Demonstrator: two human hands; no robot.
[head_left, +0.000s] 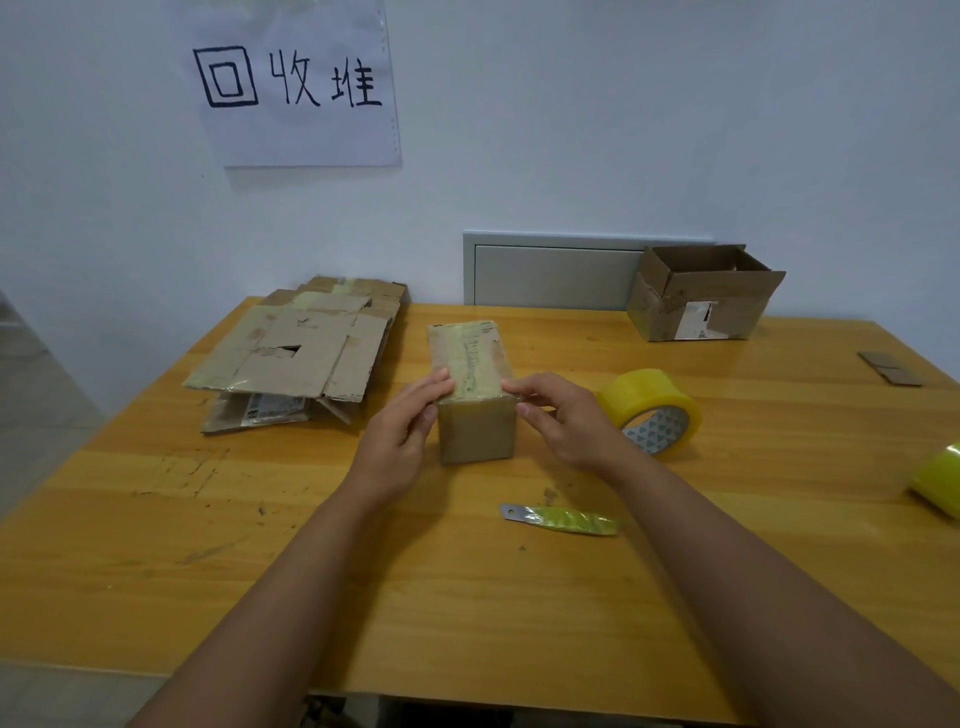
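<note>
Grip: left hand (400, 431), right hand (566, 421) pinched on taped box (475, 439) at near top edge; tape roll (655, 391) beside.

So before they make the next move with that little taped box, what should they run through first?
1. Grip: the left hand and the right hand both hold the near top edge of the small box: ok.
2. Box stands flat on the table: ok.
3. Tape strip runs along the top: ok. Stuck down all along: cannot tell.
4. Cutter lies on the table between the forearms, touching neither: ok.
5. Tape roll stands just right of the right hand: ok.
6. What is inside the box: cannot tell.
</note>
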